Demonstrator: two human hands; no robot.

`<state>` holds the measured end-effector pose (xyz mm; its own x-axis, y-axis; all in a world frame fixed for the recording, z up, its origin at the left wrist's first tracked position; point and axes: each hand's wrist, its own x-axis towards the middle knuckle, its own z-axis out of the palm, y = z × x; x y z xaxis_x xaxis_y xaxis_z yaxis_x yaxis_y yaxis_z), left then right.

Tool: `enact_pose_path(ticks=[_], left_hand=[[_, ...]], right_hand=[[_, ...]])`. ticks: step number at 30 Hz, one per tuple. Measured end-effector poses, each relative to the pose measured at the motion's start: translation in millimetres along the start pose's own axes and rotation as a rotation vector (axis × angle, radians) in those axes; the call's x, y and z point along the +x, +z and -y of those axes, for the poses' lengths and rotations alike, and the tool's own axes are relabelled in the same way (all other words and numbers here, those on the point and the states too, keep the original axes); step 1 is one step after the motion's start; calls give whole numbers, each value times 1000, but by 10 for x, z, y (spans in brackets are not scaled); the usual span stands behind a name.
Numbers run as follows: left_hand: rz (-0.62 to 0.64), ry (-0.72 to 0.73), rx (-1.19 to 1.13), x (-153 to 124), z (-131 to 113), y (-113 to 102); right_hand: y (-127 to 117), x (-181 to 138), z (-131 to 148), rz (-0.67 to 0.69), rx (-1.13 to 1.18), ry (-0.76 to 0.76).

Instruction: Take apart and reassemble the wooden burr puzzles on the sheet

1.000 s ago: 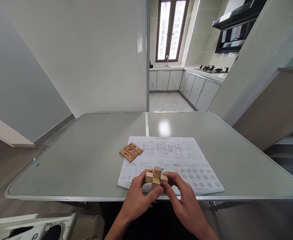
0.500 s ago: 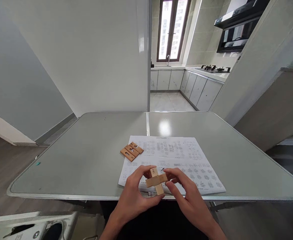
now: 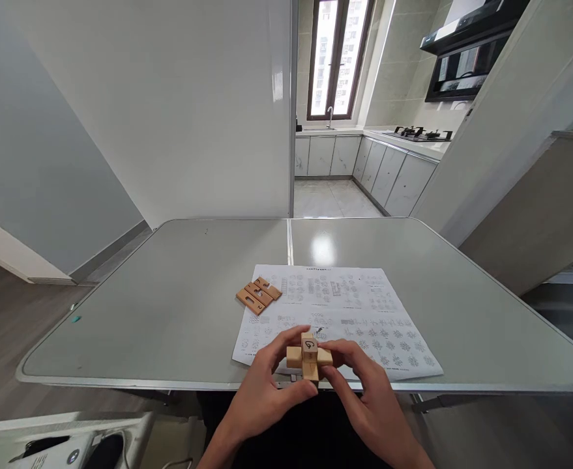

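Observation:
Between both hands, just above the table's near edge, is a wooden burr puzzle of crossed light-wood blocks. A dark mark like a letter G shows on the block end facing up. My left hand pinches it from the left, with the index finger behind and the thumb on its near side. My right hand grips the right-hand block between thumb and index finger. Below lies a printed instruction sheet with rows of small diagrams. Several flat brown wooden pieces with cutouts and numbers rest together on its left edge.
The pale grey folding table has a seam down its middle and a metal rim. A small green bit lies near its left edge. At the lower left, a white container holds a box and cable. A kitchen lies beyond.
The puzzle has been turned, so a marked block end now faces up where a flat cross showed before. My right fingers have closed onto its right-hand block.

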<state>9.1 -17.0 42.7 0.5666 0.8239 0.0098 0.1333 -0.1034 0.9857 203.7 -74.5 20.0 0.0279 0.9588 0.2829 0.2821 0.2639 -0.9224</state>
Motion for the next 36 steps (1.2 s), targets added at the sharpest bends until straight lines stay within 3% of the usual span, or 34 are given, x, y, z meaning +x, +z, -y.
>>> enact_pose_path(ticks=[8,15,27,36], left_hand=[[-169,211,389,28,-113,32],[-164,354,561,9,-90,83],[-125,433,561,16,-31,19],[-104,270,362,36,-59,-26]], right_hand=[[-93,41,82,-79,-160,-164],[-68,14,118,-31,-241,-185],[-74,-8,171,-20,-185,-147],[-138,20,115,155,-153,-253]])
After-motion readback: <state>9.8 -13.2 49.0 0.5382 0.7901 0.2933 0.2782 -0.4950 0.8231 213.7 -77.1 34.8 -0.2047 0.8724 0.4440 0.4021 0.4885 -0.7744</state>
